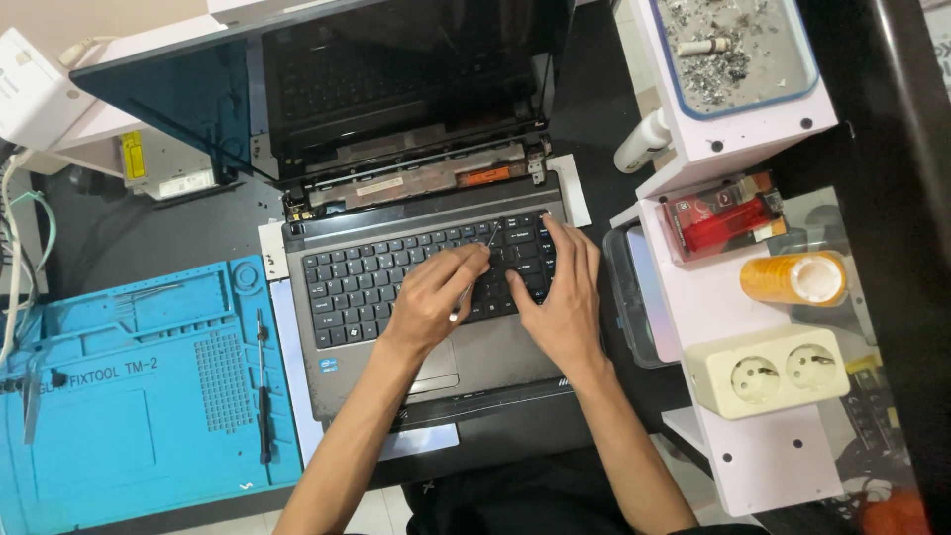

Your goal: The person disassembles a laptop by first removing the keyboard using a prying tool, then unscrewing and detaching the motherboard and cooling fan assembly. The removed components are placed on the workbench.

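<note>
Left hand: my left hand (433,297) is closed around a thin metal pry tool (475,269), its tip set among the keys of the laptop keyboard (376,282).
Right hand: my right hand (563,297) lies flat and open on the keys just right of the tool, pressing down and holding nothing.
Slip risk: if the tip skids off a key edge, I judge it could jab my right fingers, which sit just beside it.
Keyboard risk: levering too hard could snap a keycap or bend the keyboard, which sits in the grey laptop (416,327) at the middle of the worktop (129,233).
Hinge area: the strip above the keys is already open, so exposed parts (416,183) could be scratched.
Screen: the lid (396,79) leans back; a jolt could strain it.
Left side: screwdriver (263,396) rests on the blue repair mat (129,396), well apart.
</note>
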